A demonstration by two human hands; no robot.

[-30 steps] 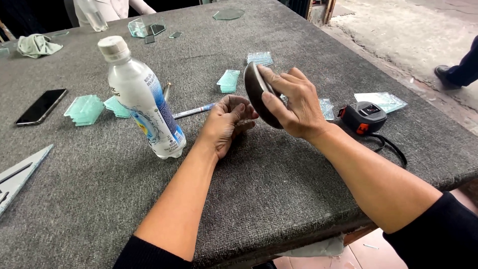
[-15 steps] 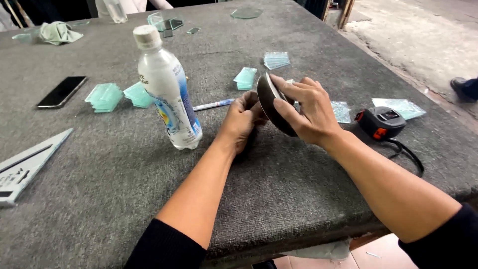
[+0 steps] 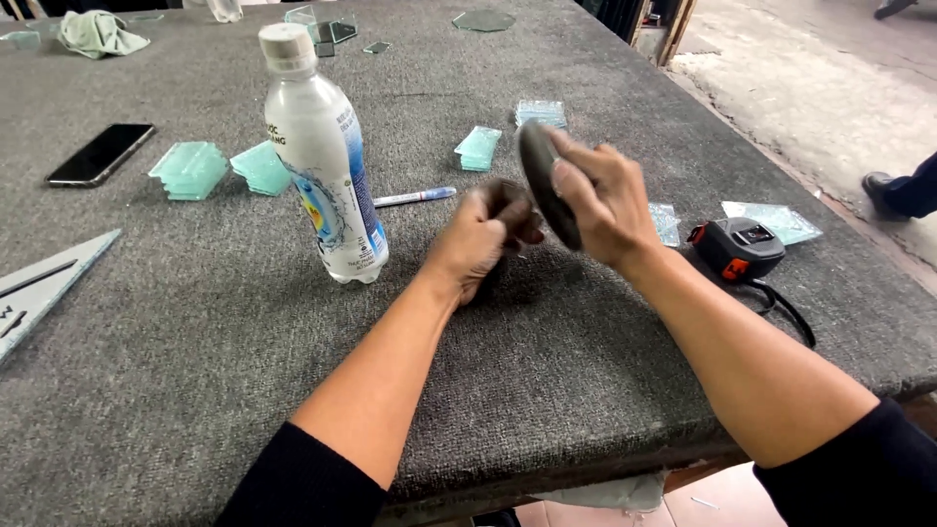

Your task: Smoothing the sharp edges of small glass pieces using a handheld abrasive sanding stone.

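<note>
The dark disc [image 3: 545,185] stood on edge above the grey table [image 3: 586,390], gripped by the right hand [image 3: 600,200] with fingers curled over its rim. The left hand [image 3: 483,234] was fisted just beside it, near the bottle [image 3: 320,156] and tape measure [image 3: 737,249].

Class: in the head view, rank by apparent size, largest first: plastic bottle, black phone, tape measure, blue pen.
1. Plastic bottle
2. Black phone and tape measure: look alike, though the phone lies farther away, so unranked
3. Blue pen
</note>
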